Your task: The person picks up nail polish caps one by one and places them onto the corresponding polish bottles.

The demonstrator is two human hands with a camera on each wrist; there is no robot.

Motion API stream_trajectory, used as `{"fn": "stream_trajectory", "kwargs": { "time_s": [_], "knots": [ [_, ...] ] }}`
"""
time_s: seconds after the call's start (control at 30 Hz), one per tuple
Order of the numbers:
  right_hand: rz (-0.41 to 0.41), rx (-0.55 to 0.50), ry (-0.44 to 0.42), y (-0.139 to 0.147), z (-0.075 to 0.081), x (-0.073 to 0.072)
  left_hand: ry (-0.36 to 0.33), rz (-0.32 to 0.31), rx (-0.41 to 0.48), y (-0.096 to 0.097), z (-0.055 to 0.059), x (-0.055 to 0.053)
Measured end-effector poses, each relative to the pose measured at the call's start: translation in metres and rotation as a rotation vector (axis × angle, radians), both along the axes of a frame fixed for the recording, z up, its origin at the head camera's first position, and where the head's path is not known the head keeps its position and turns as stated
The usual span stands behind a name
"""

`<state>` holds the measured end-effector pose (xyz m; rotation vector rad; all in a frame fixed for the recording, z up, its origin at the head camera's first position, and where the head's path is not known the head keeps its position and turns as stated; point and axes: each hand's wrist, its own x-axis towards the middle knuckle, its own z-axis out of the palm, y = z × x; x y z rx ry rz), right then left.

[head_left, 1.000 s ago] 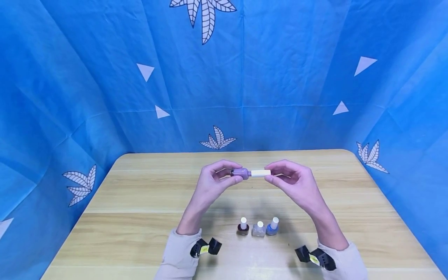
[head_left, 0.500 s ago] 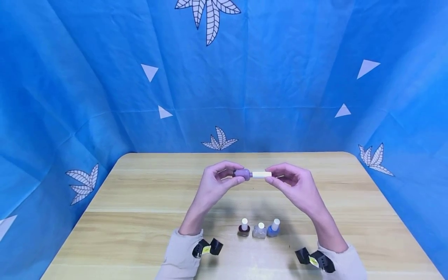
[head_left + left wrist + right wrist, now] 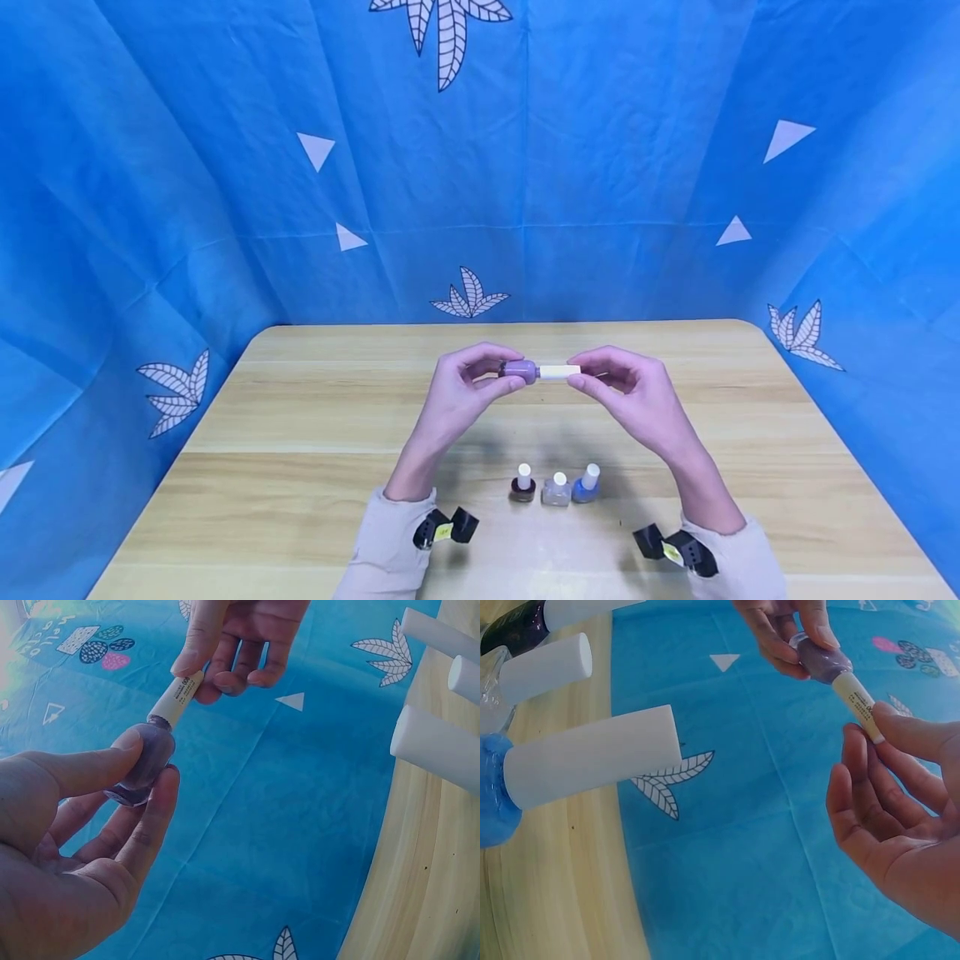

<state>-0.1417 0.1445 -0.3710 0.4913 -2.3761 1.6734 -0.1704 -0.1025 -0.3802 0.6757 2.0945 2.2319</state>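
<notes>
A nail polish bottle (image 3: 519,372) with purple polish is held sideways above the table between both hands. My left hand (image 3: 453,396) pinches its glass body between thumb and fingers. At the other end, the thumb and fingers of my right hand (image 3: 641,400) pinch the long white cap (image 3: 558,372), which carries small dark print in both wrist views. A narrow strip of neck (image 3: 157,720) shows between cap and glass in the left wrist view.
Three more nail polish bottles stand capped in a row nearer the person: a dark one (image 3: 522,492), a clear one (image 3: 556,494) and a blue one (image 3: 585,490). The wooden table (image 3: 300,500) backs onto a blue cloth (image 3: 600,167).
Both hands keep their grip on the bottle and cap, nearly in place. The strip of neck between them looks slightly narrower. The head view shifts a little.
</notes>
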Motion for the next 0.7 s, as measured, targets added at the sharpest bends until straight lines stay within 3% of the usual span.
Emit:
{"fn": "stream_trajectory", "kwargs": {
  "time_s": [0.3,0.7],
  "knots": [
    [-0.020,0.048,-0.021,0.0001,-0.0003,0.0000,-0.006,0.000,-0.001,0.0003,0.0010,0.0011],
    [0.021,0.085,0.008,-0.0003,-0.0030,-0.0029,0.016,-0.007,0.004,0.0016,0.0005,0.0003]
  ]
}}
